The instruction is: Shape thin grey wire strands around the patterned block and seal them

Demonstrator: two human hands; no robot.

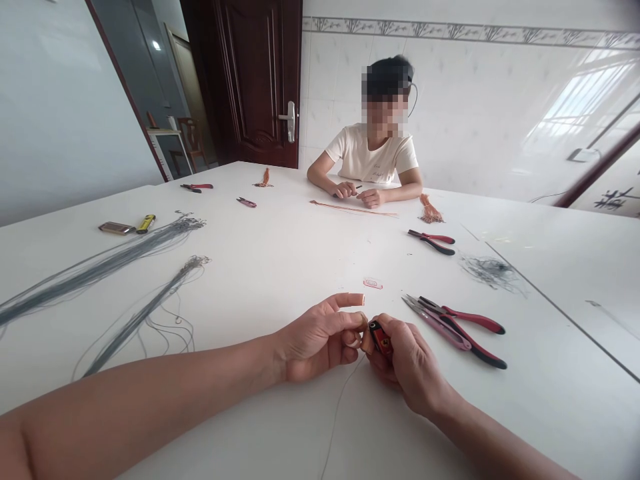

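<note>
My left hand (330,333) pinches the end of a thin grey cord (336,407) between thumb and finger, with the index finger stretched out. From the pinch the cord trails down over the table toward me. My right hand (415,363) is wrapped round a black and red lighter (383,339) with a yellow emblem. The lighter's top is right beside my left fingertips; I cannot make out a flame. Just right of my right hand lie pink-handled thread snips (443,327) and red and black pliers (473,327), one partly over the other.
Bundles of grey cords (125,253) lie at the left, near a yellow lighter (146,223). More pliers (435,240) and a grey cord tangle (495,270) are at the right. Across the white table (280,253), a person (375,157) handles orange cords (350,208).
</note>
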